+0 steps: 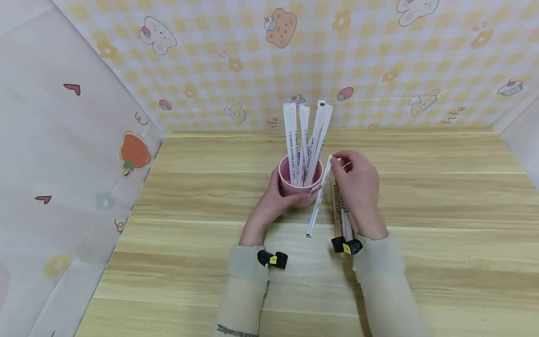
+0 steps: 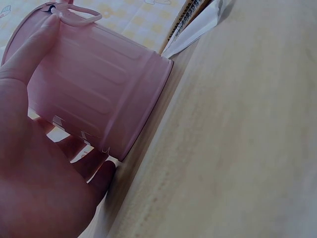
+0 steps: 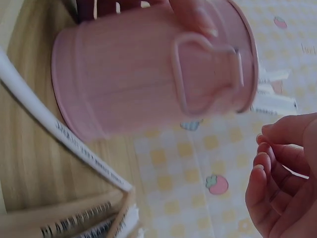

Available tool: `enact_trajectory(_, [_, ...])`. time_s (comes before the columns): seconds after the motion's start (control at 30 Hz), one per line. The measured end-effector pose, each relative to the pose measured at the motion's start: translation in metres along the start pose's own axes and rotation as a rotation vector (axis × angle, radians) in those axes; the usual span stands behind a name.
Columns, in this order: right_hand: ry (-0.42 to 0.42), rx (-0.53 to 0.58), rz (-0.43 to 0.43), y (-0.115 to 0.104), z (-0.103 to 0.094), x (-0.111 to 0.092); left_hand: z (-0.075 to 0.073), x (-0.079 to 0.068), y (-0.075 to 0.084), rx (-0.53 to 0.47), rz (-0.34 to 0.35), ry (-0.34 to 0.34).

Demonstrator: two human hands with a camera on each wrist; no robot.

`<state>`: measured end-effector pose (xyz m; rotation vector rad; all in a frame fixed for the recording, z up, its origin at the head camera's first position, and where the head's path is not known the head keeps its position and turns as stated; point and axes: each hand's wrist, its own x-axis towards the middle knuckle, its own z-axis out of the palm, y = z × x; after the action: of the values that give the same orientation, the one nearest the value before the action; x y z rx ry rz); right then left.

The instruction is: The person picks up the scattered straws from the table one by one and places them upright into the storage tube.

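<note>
Item: one pink metal-look pail (image 2: 101, 82), ribbed on the side and fitted with a loop handle (image 3: 176, 74). It is stood upright on the wood-grain tabletop (image 1: 189, 210), near its far edge. It is gripped from the side by the left hand (image 1: 271, 203), with the fingers wrapped round the wall and the thumb laid near the rim, by the handle's hinge.

Contents: several slim white paper-wrapped sticks (image 1: 304, 140), marked with black print, stood on end and fanned above the rim.

Loose: one white paper-wrapped stick (image 1: 318, 199), laid aslant just to the right of the pail; its upper end is overlapped by the right fingertips in the head view.

Right hand (image 1: 358, 180): held beside the pail, fingers loosely curled; in the right wrist view nothing is seen between thumb and fingertips, and the loose stick is shown apart from them.

Group: brown paper-wrapped sticks (image 1: 337, 206), printed in black, with white ones (image 1: 346, 224) among them; partly covered by the right hand and wrist, so their number cannot be told.

Surroundings: a yellow-and-white checked backdrop (image 1: 252, 61) printed with cartoon animals; a pale side sheet (image 1: 84, 140) at left.
</note>
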<state>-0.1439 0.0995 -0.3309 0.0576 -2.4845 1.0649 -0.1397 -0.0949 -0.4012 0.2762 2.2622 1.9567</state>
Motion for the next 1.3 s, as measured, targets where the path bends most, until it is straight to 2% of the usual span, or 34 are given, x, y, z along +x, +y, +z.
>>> enact_trajectory(0.17, [0.027,-0.013,0.067,0.016,-0.013,0.005,0.001,-0.001,0.001,0.002,0.0,-0.007])
enact_trajectory(0.3, [-0.005,-0.032,0.177,0.031,-0.026,0.008,0.002,-0.001,0.001,-0.002,0.001,-0.003])
enact_trajectory(0.4, [-0.069,-0.043,0.235,0.039,-0.034,0.009,0.002,-0.001,0.0,-0.009,0.004,-0.002])
enact_trajectory(0.53, [-0.173,-0.085,0.239,0.05,-0.039,0.007,0.002,0.0,-0.002,-0.01,-0.002,0.005])
enact_trajectory(0.67, [-0.32,-0.132,0.253,0.062,-0.041,0.003,0.0,0.0,-0.003,-0.008,-0.003,0.008])
enact_trajectory(0.77, [-0.442,-0.174,0.27,0.069,-0.042,-0.001,-0.001,-0.004,0.008,-0.019,-0.018,-0.008])
enact_trajectory(0.87, [-0.522,-0.209,0.28,0.075,-0.04,-0.005,-0.002,-0.009,0.022,-0.025,-0.038,-0.027])
enact_trajectory(0.93, [-0.552,-0.218,0.295,0.078,-0.039,-0.007,-0.002,-0.012,0.029,-0.017,-0.048,-0.038])
enact_trajectory(1.03, [-0.57,-0.215,0.32,0.081,-0.038,-0.009,-0.001,-0.011,0.03,-0.003,-0.055,-0.044])
enact_trajectory(1.13, [-0.585,-0.208,0.349,0.083,-0.037,-0.01,-0.001,-0.009,0.027,-0.012,-0.048,-0.045])
enact_trajectory(1.3, [-0.612,-0.213,0.382,0.084,-0.036,-0.01,0.0,-0.003,0.012,-0.019,-0.029,-0.024])
